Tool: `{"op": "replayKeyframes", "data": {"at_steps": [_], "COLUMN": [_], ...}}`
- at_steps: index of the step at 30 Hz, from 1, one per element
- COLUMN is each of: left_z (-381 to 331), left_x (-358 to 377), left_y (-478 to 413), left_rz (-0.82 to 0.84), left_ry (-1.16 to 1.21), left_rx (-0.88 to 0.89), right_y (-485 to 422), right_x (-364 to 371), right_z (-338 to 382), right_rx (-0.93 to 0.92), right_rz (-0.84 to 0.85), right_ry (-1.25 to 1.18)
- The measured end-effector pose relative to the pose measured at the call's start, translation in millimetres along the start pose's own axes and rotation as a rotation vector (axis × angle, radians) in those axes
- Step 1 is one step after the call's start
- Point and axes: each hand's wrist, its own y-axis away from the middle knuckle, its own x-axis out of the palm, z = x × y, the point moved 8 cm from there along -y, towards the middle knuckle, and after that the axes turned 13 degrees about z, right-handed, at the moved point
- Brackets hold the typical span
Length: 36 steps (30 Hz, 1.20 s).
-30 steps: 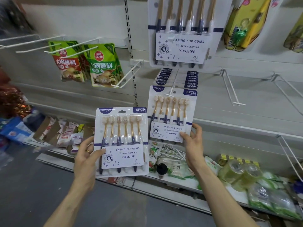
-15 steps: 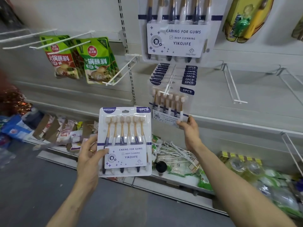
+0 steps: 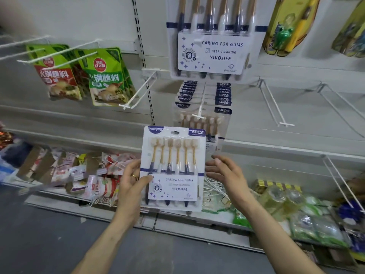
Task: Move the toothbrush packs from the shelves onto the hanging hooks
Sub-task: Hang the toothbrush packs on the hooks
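My left hand [image 3: 131, 183] grips the left edge of a white toothbrush pack [image 3: 173, 167] labelled YIKOJIFE, held upright in front of the shelf. My right hand [image 3: 225, 173] hovers just right of that pack with fingers spread, holding nothing. Behind the pack, several identical toothbrush packs [image 3: 203, 107] hang in a row on a white hook [image 3: 199, 113]. Another pack [image 3: 213, 40] hangs higher up on the wall panel.
Green sauce pouches [image 3: 83, 76] hang on hooks at the left. Bare white hooks [image 3: 276, 107] stick out at the right, one more [image 3: 138, 93] at the centre left. The low shelf [image 3: 177, 214] holds mixed goods; yellow packs [image 3: 292, 26] hang at the top right.
My right hand let go of the pack it slid onto the hook and dropped beside the other pack. My left hand carried its pack right, up to the hook.
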Motion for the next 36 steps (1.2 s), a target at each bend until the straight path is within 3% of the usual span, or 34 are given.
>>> {"op": "replayKeyframes", "data": {"at_steps": [4,18,36], "left_z": [4,-27,-26], "left_x": [22,47,51], "left_y": [-8,-66,-81], "left_rz": [0.081,0.135,0.134], "left_ry": [0.003,-0.168,-0.202], "left_rx": [0.011,0.025,-0.006], "right_y": [16,6,-14], "right_x": [14,-5,-16], "right_z": [29,78,79], "right_rx": [-0.048,-0.187,-0.208], "right_rz": [-0.023,-0.147,-0.175], "right_ry": [0.009,0.031,0.074]}}
